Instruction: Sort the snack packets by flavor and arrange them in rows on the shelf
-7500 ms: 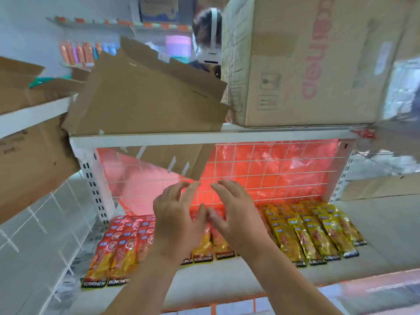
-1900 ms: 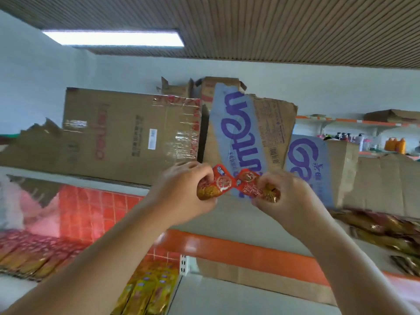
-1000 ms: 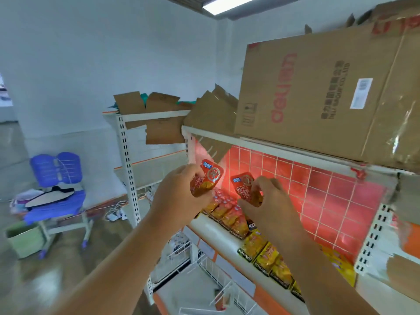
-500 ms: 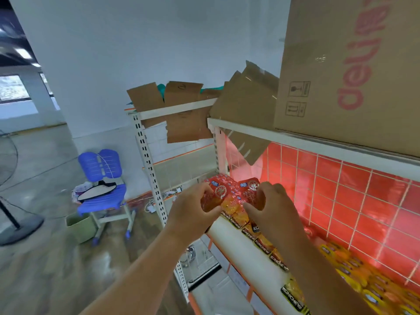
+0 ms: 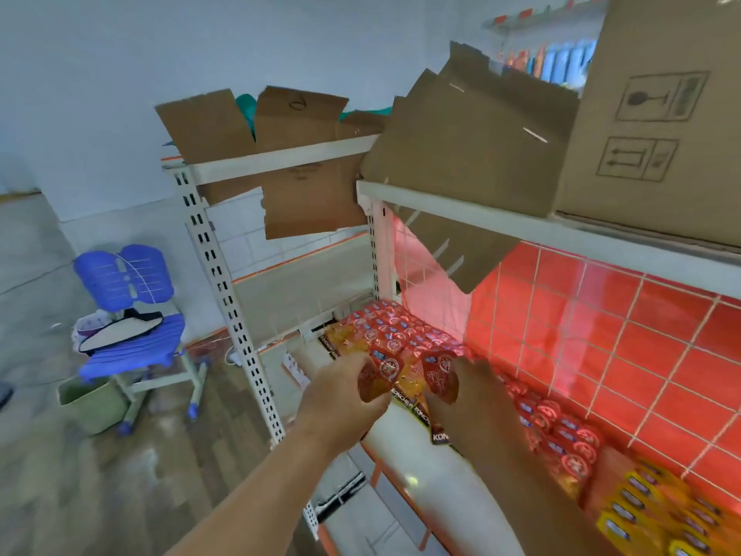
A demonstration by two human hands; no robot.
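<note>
Red packets [image 5: 379,375] were pinched, one in each hand, left hand [image 5: 345,395] and right hand [image 5: 469,403] close together, just over the red row [image 5: 401,331] on the shelf [image 5: 401,439], likely to join their own flavor.

Both forearms are pointing toward the shelf [image 5: 421,475]; over its front edge the left hand [image 5: 341,395] is pinching a red packet [image 5: 379,377], the right hand [image 5: 471,403] gripping a second red packet [image 5: 439,381].

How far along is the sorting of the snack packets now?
Done: red packets lie in rows on the shelf, yellow packets grouped beside them. In hand: left hand holds one red packet, right hand another. Left: placing both with the red rows.
</note>
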